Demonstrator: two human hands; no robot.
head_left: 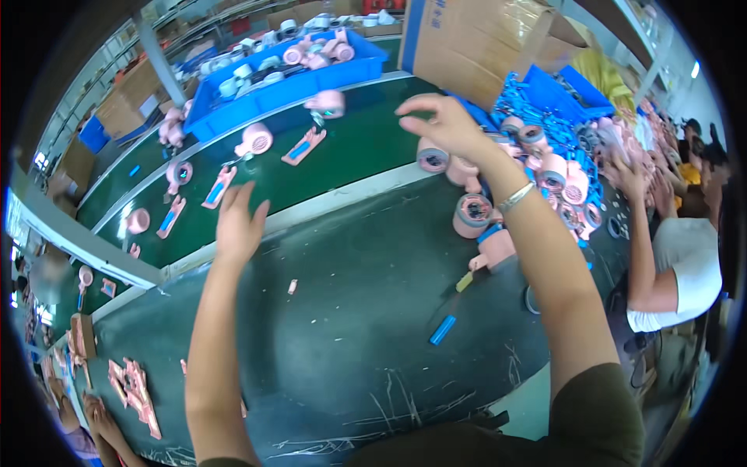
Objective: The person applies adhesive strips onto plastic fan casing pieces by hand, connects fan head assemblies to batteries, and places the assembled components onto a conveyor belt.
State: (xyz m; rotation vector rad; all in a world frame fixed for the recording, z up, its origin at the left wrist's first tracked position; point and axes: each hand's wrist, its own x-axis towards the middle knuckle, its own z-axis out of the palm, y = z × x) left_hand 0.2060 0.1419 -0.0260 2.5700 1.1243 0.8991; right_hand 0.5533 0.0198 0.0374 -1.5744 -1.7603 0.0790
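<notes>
Left hand (238, 229), empty, thumb parted, hangs at the bench's (350, 257) far edge near belt (342, 148) fans (255, 140), seemingly done; right hand (443, 126), wide, empty, farther right. The heap (473, 214) toward the far-right corner seems left.

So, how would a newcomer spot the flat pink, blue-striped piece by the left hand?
Find the long blue tray, then the green belt on its near side. Several flat pink pieces with blue strips lie along it. The wanted piece is right by the left hand; the others lie farther off.
</notes>
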